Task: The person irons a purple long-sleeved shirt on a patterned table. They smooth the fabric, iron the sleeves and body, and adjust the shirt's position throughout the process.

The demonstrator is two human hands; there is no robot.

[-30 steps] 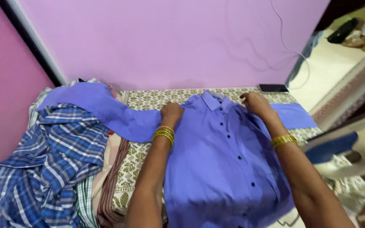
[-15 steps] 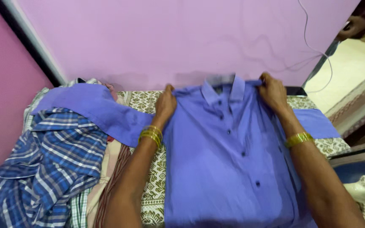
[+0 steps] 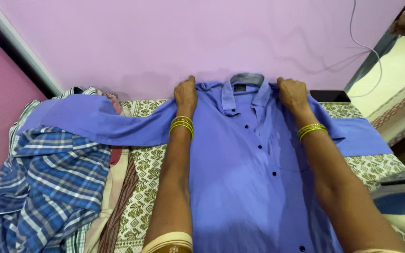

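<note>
Pink walls are backing a patterned bed cover [image 3: 141, 164]. I am seeing 2 hands working: the left hand [image 3: 185, 93] is gripping 1 shoulder of the blue shirt [image 3: 244, 178], the right hand [image 3: 292, 93] is gripping the other. Both are closed on fabric. Front up, collar at the wall, the shirt is lying flat with sleeves spread. A plaid shirt [image 3: 48, 187] is lying left, an iron [image 3: 401, 197] right.
</note>
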